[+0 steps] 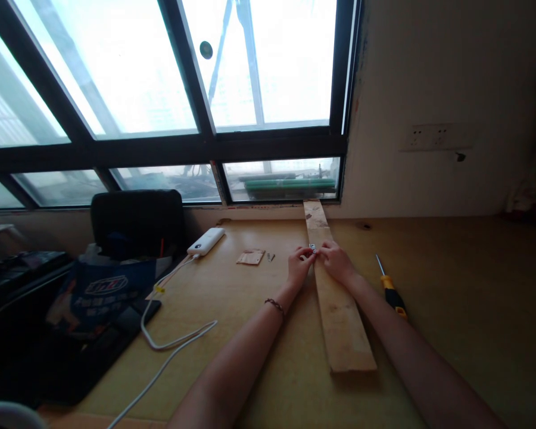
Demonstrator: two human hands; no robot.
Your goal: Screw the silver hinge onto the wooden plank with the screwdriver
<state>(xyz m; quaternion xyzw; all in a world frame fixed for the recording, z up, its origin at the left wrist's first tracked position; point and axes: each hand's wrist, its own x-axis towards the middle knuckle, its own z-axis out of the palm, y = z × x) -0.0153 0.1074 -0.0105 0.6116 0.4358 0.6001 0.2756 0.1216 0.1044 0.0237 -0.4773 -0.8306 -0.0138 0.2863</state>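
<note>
A long wooden board (342, 313) lies lengthwise on the table, its far end by the window sill. Over its left edge, my left hand (300, 264) pinches a small metal piece (312, 248), too small to name. My right hand (336, 261) rests on the board with its fingers closed at the same metal piece. The fingertips of both hands meet there. To the right of the board lies a screwdriver (389, 288) with a yellow and black handle. A small wooden square (251, 257) and some tiny metal parts (270, 257) lie left of my left hand.
On the table (268, 339), a white power bank (206, 241) has a white cable (178, 344) running toward the near edge. A black chair (138, 220) and a blue bag (107, 292) stand at the left. A window and wall border the far side.
</note>
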